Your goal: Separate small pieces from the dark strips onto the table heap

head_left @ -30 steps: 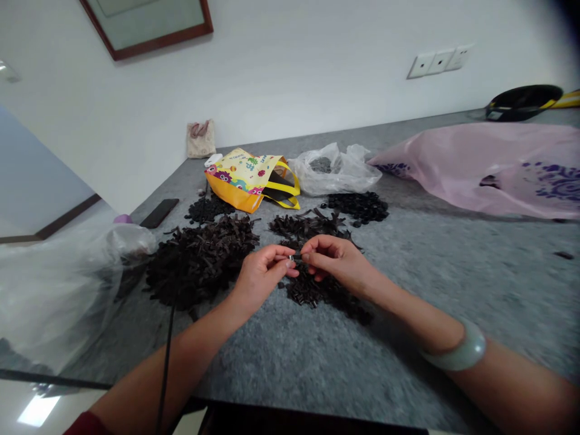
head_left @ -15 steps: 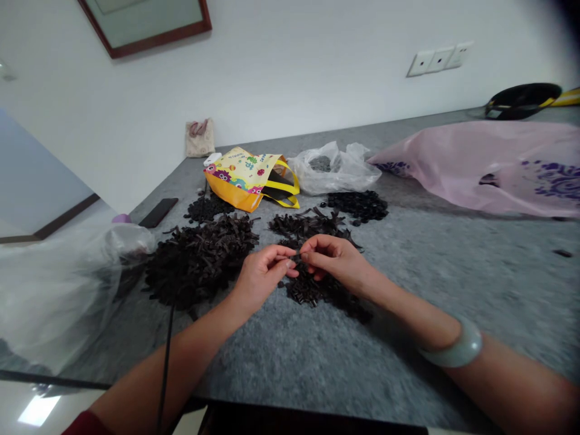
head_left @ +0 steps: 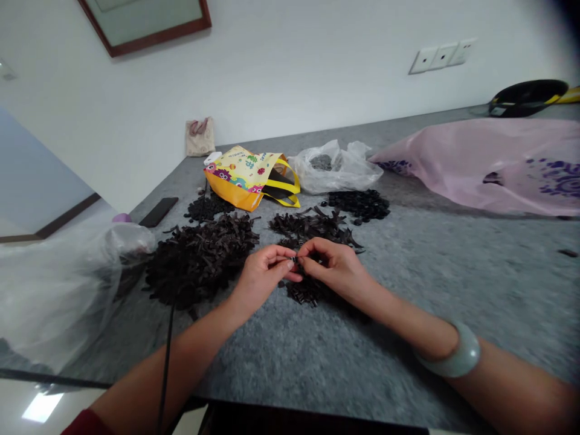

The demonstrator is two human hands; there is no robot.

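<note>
My left hand is closed in a pinch on a small dark piece with a shiny spot. My right hand pinches at the same piece from the other side, its fingertips almost touching the left ones. Beneath both hands lies a heap of small dark pieces, partly covered by them. Just behind are loose dark strips. A larger pile of dark strips spreads to the left of my left hand.
Behind the piles are a yellow patterned bag, a white plastic bag and black round pieces. A pink bag lies right. At left are clear plastic and a dark flat object. A thin cord hangs over my left forearm.
My right wrist has dropped slightly and its fingers have shifted at the piece. A shiny spot now shows between the fingertips. My left hand has barely moved.
</note>
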